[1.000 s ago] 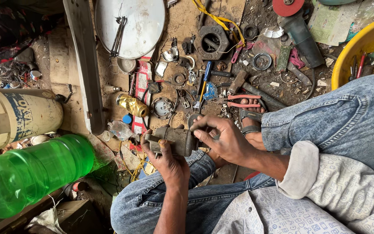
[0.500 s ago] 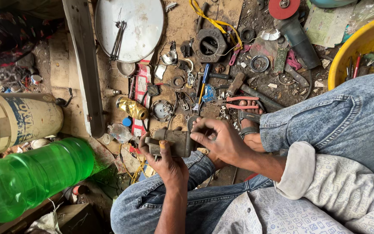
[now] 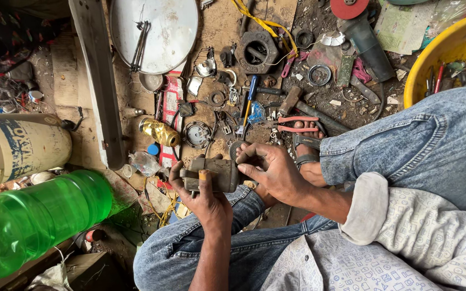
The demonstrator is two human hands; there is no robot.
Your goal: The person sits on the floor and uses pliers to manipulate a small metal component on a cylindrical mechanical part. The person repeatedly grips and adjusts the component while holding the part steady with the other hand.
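A grimy grey metal part (image 3: 218, 173), blocky with a rounded end, is held above my knees. My left hand (image 3: 203, 195) grips it from below, fingers wrapped round its left side. My right hand (image 3: 273, 171) presses its fingertips against the part's right end, where a dark ring-shaped piece sits. Both hands are dirty with grease. I sit on the ground in blue jeans with a sandalled foot (image 3: 304, 145) just beyond my right hand.
Scattered on the dirt floor lie red-handled pliers (image 3: 292, 124), a blue screwdriver (image 3: 249, 99), a hammer (image 3: 297, 105), a brass fitting (image 3: 159, 132), rings and small parts. A round metal dish (image 3: 155, 32), a green plastic bottle (image 3: 33, 218), a cream canister (image 3: 20, 148) and a yellow tub (image 3: 449, 48) surround them.
My hands have shifted slightly with the metal part, and my right fingers have moved onto its right end. The floor items have not moved.
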